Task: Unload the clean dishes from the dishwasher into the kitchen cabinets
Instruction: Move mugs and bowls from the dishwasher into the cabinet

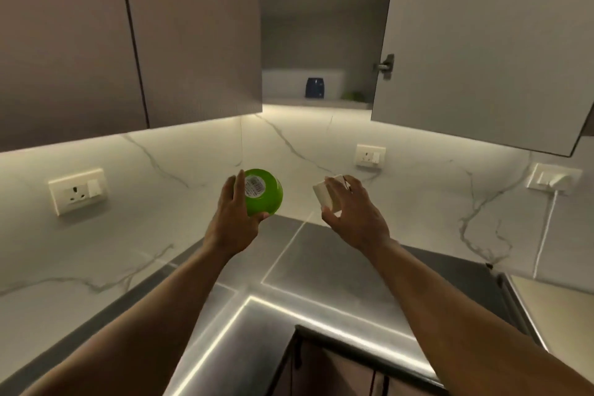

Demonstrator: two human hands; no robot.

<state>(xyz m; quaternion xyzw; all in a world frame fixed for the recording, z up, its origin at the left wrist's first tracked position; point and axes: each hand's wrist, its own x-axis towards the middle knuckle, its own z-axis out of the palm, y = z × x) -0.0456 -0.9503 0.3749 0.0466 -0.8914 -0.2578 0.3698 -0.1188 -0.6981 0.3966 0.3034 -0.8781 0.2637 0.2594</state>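
Note:
My left hand grips a green bowl, turned so its base with a white label faces me. My right hand holds a small white square dish between fingers and thumb. Both are raised over the corner worktop, below the open upper cabinet. On the cabinet's lower shelf stand a dark blue cup and, further right, something green half hidden by the door edge.
The cabinet's open door hangs out at the right, near head height. Closed wall cabinets fill the left. Sockets sit on the marble backsplash. A grey worktop wraps the corner below.

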